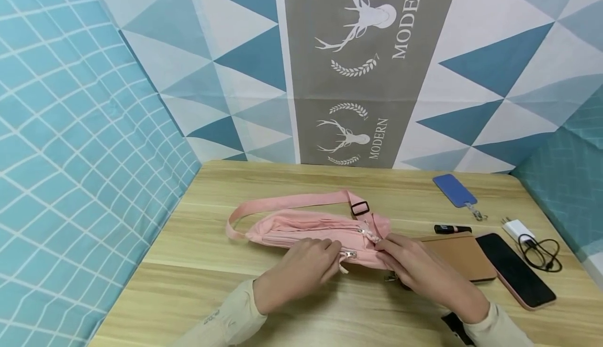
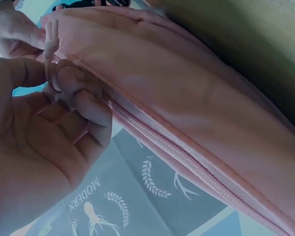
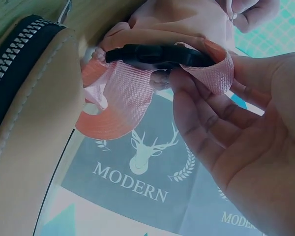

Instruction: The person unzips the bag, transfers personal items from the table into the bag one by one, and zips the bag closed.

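"What lies nearest?"

"Something black (image 1: 456,327) beside the right sleeve (image 1: 494,330), half hidden (I can't tell what it is)."

"And the hands?"

"The left hand (image 1: 301,264) has thumb and finger clamped on the cord pull (image 2: 51,45) of a zip (image 2: 179,153) on the near side of the pink bag (image 1: 301,221). The right hand (image 1: 419,266) grips the bag's right end, fingers curled at the strap (image 1: 289,200) beside a black buckle (image 3: 157,56)."

"Where's the bag itself?"

"On the table (image 1: 188,284), left of the other things, its strap looped out over the far side."

"And to the right?"

"A phone (image 1: 515,271), with a tan pouch (image 1: 464,258) just left of it, beside the right hand. Farther, a black cable (image 1: 542,268) runs from a white charger (image 1: 518,230), and a dark tube (image 1: 452,229) lies just beyond the pouch. A blue card holder (image 1: 454,190) is farthest, near the table's far edge."

"Behind it all?"

"A patterned cloth (image 1: 348,88) printed with MODERN."
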Demonstrator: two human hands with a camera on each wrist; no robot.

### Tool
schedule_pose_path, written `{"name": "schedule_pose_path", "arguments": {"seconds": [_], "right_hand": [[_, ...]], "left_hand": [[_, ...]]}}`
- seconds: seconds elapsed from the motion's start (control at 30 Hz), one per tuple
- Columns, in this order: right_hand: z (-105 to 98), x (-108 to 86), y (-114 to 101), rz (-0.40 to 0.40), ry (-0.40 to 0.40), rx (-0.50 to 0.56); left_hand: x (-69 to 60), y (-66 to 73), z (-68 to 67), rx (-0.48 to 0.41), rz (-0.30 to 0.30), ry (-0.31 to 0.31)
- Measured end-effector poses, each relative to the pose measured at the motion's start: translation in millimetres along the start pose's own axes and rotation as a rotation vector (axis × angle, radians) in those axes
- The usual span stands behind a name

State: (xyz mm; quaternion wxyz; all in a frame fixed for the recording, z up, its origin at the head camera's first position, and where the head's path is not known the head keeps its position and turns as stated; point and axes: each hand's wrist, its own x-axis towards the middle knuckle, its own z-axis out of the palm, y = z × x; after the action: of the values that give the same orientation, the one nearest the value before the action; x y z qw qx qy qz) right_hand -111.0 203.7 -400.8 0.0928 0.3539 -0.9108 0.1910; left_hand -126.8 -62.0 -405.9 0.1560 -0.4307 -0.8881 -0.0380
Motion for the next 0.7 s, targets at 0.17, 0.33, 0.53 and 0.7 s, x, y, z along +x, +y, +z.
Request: {"name": "schedule_pose_path", "arguments": {"seconds": [0.17, 0.33, 0.53, 0.7], "right_hand": [[-2, -2.0, -1, 0.056, -0.019, 0.045], [-2, -6.0, 1, 0.072, -0.008, 0.042], [0, -8.8, 3, 0.066, 0.006, 0.030], [-1, -11.1, 4, 0.078, 0.002, 0.028]], "left_hand": [[-1.9, -4.9, -3.5, -0.018, -0.027, -0.009], [-6.8, -9.4, -5.7, -0.024, -0.036, -0.002], [-10.1, -14.9, -6.9, -0.038, -0.041, 0.007], [-12.4, -25.3, -11.9, -0.059, -0.057, -0.009]]}}
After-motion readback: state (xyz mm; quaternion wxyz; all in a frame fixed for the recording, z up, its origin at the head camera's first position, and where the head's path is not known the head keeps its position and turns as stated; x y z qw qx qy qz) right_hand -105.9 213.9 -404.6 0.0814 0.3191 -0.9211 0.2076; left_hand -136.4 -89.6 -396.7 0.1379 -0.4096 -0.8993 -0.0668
